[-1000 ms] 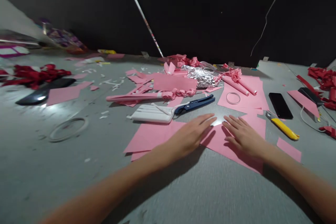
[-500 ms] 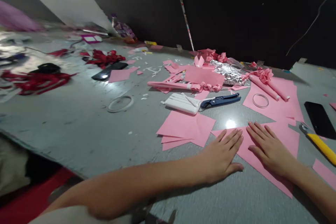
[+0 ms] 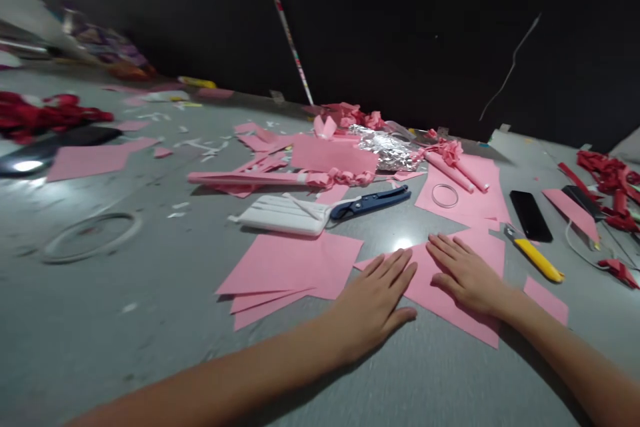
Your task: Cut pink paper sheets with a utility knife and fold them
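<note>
From where I stand, the left hand (image 3: 373, 307) lies palm down, its fingers straight and narrowly spaced, the thumb stuck out wide. The right hand (image 3: 465, 275) is spread the same way, fingers slightly apart. Under the fingers of both is a flat pink paper sheet (image 3: 423, 283), on a grey tabletop (image 3: 165, 347).

Right of the right fingers, past the wrist, sits a small pink paper rectangle (image 3: 547, 300); left of the left fingers, a fanned stack of pink paper sheets (image 3: 295, 267). A yellow-handled cutter (image 3: 537, 258) rests to the right fingers' right. Ahead and left of the left fingers are a white rectangular bundle (image 3: 283, 215) and, touching or just beside it, a dark-blue-handled cutting tool (image 3: 373, 201). Ahead of the right fingers, a thin pale ring (image 3: 445, 206) lies on more pink paper. Farther ahead is crumpled silver foil (image 3: 390, 149).
</note>
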### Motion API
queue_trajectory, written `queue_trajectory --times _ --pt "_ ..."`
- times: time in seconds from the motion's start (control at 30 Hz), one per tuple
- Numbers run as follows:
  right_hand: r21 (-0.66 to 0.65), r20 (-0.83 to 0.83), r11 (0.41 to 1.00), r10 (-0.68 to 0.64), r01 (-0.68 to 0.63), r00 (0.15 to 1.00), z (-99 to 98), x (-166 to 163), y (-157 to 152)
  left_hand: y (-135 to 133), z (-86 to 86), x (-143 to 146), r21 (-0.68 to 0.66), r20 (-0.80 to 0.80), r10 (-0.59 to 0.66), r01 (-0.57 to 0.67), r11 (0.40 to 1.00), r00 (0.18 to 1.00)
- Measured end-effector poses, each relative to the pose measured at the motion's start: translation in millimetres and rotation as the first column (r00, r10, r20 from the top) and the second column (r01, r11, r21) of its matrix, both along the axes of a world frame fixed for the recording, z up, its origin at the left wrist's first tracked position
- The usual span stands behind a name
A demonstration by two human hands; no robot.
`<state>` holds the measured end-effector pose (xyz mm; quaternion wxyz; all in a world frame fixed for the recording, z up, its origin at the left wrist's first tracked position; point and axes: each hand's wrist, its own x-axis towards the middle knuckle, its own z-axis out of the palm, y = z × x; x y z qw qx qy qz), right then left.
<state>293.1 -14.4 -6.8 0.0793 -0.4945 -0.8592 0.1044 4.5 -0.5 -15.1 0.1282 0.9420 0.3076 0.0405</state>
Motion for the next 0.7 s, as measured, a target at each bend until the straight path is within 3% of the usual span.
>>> queue_trajectory --times 0.27,0.43,0.57,0.7 --pt "0.178 -0.145 0.959 -0.198 0.222 0.970 -0.5 29.7 22.2 14.3 9.1 -1.9 0.104 0.127 0.043 -0.056 0.993 0.991" --pt "0.186 -0.247 0.953 -0.191 0.240 0.950 -6.7 24.5 23.7 14.6 8.6 -4.5 0.126 0.067 0.043 -0.052 0.991 0.997" --pt "0.179 -0.307 0.949 -0.196 0.259 0.931 -12.2 16.2 22.8 16.8 -0.4 -13.4 0.152 0.065 0.045 -0.054 0.987 0.997" --pt "0.181 -0.345 0.937 -0.226 0.300 0.911 -15.2 11.4 22.9 29.6 -20.5 -26.2 0.200 0.062 0.005 -0.018 0.980 0.998"
